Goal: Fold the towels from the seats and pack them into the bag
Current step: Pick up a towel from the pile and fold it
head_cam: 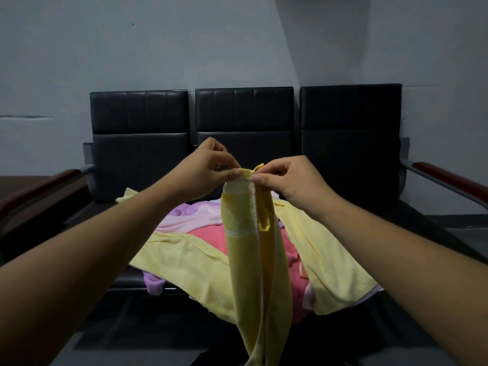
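light: dim, cool, diffuse | wall (pixel 369 48): brighter diagonal patch upper right | seats (pixel 140 112): faint sheen, black shadow beneath | focus: slightly soft | edges: wide-angle bowing

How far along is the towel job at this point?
Done: nothing visibly folded or packed yet. In hand: the left hand and right hand pinch the top edge of a hanging yellow towel. Left: the unfolded pile on the seats.

Towel pile (pixel 200 256) mid-bench (pixel 244 114), wall (pixel 158 48) behind; nearer, one towel (pixel 254 260) between left hand (pixel 208 170) and right hand (pixel 289 178).
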### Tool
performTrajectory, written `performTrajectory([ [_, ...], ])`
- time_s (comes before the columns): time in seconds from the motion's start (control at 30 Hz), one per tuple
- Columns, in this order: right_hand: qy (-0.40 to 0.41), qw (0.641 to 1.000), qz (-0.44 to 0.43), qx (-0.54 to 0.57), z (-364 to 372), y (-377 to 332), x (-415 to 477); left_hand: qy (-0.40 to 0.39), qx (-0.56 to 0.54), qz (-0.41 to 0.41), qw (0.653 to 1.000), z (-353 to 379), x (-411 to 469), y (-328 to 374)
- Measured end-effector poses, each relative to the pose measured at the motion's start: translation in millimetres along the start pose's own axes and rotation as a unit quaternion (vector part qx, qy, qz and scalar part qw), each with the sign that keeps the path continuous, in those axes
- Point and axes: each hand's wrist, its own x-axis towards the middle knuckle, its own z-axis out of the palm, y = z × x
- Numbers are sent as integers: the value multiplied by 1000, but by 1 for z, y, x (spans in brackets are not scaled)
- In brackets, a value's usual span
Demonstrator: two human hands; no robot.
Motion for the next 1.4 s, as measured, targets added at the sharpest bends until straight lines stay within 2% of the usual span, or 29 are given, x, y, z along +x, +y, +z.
performTrajectory([
  [0.2,-11,1000,-3,-21,9,3,-4,-21,-15,-3,1000,8,-3,-2],
  [0.27,-1,1000,7,-18,9,5,-4,-67,-30,-19,997,7,-5,-6],
  [0.33,13,1000,21,-7,4,7,-5,-148,-29,-39,988,2,-9,-13],
  [0.4,31,999,34,1,-3,10,-7,-227,18,-54,972,-3,-14,-24],
  [0.5,59,997,52,6,-15,21,-11,-261,63,-82,960,-9,-20,-36],
  [0.57,76,995,64,13,-20,29,-12,-216,41,-95,971,-11,-22,-42],
  [0.67,95,993,69,27,-19,35,-14,-102,-24,-97,990,-8,-22,-43],
  [0.77,127,988,70,56,-18,37,-11,2,-80,-88,993,0,-22,-33],
  [0.83,156,982,55,95,-23,33,-6,71,-163,-66,982,1,-22,-27],
  [0.9,178,962,30,204,-29,25,0,118,-305,-39,944,-7,-22,-18],
  [0.93,174,942,23,286,-32,21,3,122,-359,-33,925,-10,-20,-16],
  [0.97,164,917,27,362,-34,19,6,120,-367,-34,922,-11,-18,-14],
  [1.0,150,904,42,399,-33,20,8,114,-329,-41,937,-10,-15,-13],
  [1.03,131,913,70,381,-32,23,9,106,-268,-59,956,-6,-13,-14],
  [1.1,85,957,131,246,-27,37,8,95,-192,-104,971,6,-11,-22],
  [1.17,76,969,158,176,-28,47,6,95,-230,-129,960,16,-14,-30],
  [1.33,47,959,103,258,-35,40,11,127,-370,-148,908,20,-19,-38],
  [1.4,44,947,90,305,-32,31,13,181,-386,-128,896,22,-18,-38],
])
